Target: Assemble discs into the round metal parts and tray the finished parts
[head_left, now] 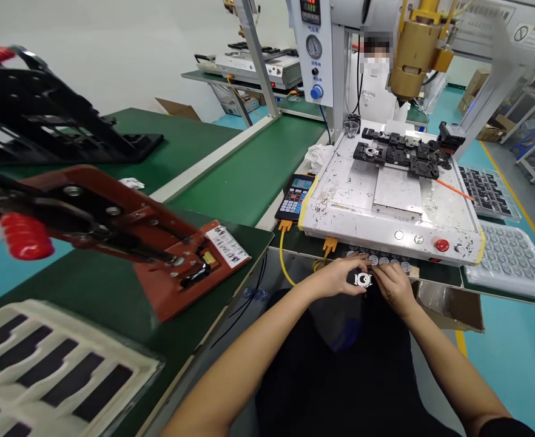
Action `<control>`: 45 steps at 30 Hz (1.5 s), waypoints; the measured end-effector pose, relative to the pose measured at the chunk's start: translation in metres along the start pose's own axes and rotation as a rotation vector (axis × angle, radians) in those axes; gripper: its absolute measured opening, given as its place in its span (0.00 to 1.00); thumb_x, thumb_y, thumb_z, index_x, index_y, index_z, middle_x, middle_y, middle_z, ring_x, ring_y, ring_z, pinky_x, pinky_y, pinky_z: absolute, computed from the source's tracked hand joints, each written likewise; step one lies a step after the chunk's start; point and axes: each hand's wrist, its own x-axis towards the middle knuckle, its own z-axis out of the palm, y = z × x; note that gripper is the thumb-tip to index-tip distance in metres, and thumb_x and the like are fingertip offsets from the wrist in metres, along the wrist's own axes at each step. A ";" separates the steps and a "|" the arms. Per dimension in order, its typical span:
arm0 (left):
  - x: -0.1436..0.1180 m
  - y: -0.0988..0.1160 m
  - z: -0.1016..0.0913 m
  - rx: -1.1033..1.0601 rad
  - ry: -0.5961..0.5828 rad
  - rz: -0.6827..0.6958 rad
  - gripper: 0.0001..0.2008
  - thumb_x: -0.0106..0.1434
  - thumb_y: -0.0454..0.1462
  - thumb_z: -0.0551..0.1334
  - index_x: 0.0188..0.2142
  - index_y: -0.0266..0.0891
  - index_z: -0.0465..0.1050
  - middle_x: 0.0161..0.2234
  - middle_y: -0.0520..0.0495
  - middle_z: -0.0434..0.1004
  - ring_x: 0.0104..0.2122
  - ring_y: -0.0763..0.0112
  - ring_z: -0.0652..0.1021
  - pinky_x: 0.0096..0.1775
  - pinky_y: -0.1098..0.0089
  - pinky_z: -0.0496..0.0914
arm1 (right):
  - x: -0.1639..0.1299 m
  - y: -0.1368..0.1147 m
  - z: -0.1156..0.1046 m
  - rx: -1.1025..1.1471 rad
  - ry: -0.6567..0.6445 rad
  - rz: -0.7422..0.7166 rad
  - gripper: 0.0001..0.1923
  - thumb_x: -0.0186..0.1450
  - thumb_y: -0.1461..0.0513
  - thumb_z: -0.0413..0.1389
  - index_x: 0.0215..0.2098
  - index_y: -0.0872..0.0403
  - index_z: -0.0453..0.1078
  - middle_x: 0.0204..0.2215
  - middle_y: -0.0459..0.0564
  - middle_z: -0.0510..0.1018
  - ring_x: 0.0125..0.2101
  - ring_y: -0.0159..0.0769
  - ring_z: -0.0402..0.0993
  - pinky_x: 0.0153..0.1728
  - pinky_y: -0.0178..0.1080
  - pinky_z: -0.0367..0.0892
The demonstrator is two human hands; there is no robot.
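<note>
The left hand (346,277) pinches a small, round, shiny silver part (363,280); the right hand (393,286) has bent fingers, their grip I cannot tell. A loosened pinch could drop the part.

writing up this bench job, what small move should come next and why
Probably bring the right hand over to steady the round silver part: the left hand pinches it by its edge, and the right is close beside it. Whether the right holds anything is unclear.
</note>
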 end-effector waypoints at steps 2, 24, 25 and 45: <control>0.000 0.001 -0.001 -0.001 -0.002 -0.008 0.21 0.58 0.41 0.77 0.49 0.42 0.79 0.68 0.38 0.75 0.74 0.51 0.66 0.71 0.54 0.60 | -0.008 0.003 0.006 0.040 0.012 -0.021 0.13 0.77 0.65 0.55 0.53 0.51 0.82 0.41 0.59 0.85 0.39 0.47 0.79 0.43 0.52 0.78; -0.044 0.074 0.028 -0.607 0.338 -0.195 0.24 0.60 0.39 0.76 0.54 0.39 0.76 0.42 0.47 0.84 0.39 0.67 0.84 0.44 0.67 0.78 | 0.027 -0.088 -0.086 0.758 0.125 0.857 0.19 0.65 0.47 0.71 0.40 0.52 0.79 0.26 0.45 0.77 0.21 0.31 0.70 0.24 0.37 0.67; -0.048 0.078 0.029 -0.726 0.352 -0.221 0.25 0.59 0.38 0.78 0.54 0.38 0.75 0.44 0.46 0.85 0.40 0.66 0.85 0.46 0.66 0.79 | 0.029 -0.089 -0.083 0.805 0.111 0.877 0.19 0.64 0.47 0.72 0.39 0.53 0.78 0.24 0.44 0.77 0.21 0.31 0.69 0.23 0.36 0.66; -0.079 0.109 0.034 -1.158 0.460 -0.231 0.23 0.69 0.41 0.73 0.61 0.37 0.79 0.55 0.35 0.85 0.58 0.47 0.83 0.61 0.46 0.78 | 0.027 -0.096 -0.080 1.158 -0.146 0.922 0.16 0.71 0.50 0.68 0.35 0.51 0.72 0.27 0.43 0.76 0.22 0.30 0.66 0.24 0.35 0.61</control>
